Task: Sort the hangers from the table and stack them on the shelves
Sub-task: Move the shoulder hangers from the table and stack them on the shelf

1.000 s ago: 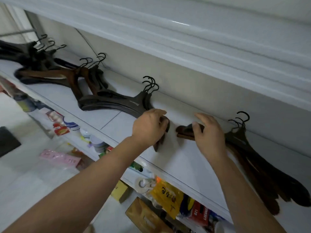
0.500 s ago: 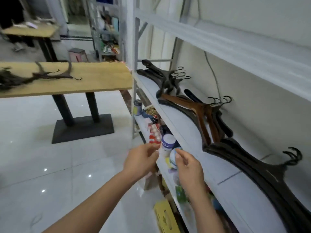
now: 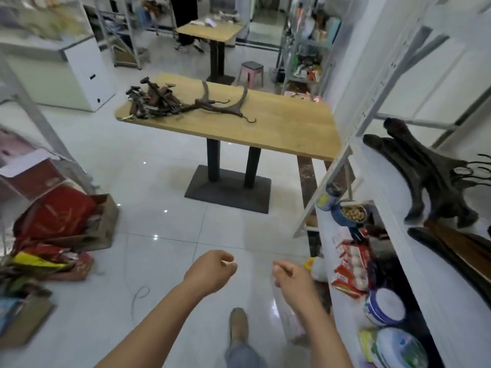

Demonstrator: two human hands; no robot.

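the loose hangers [image 3: 159,100] lie in a tangled heap on the left end of the wooden table [image 3: 279,128], and one brown wooden hanger [image 3: 231,106] lies a little apart from the heap, its hook toward the near edge. on the white shelf [image 3: 385,187] at the right, a stack of dark hangers [image 3: 425,179] lies with the hooks pointing to the wall, and more dark and brown hangers [image 3: 451,251] lie nearer on the same shelf. the left hand [image 3: 212,270] and the right hand [image 3: 291,274] hang in the air over the tiled floor, near each other but apart; the fingers of both are loosely curled and hold nothing. the lower shelf carries red packets [image 3: 350,266] and round tins [image 3: 385,304]. behind the table stand a pink stool [image 3: 251,73] and a second wooden table [image 3: 212,31]. a cardboard box [image 3: 103,229] with red bags sits on the floor at the left.
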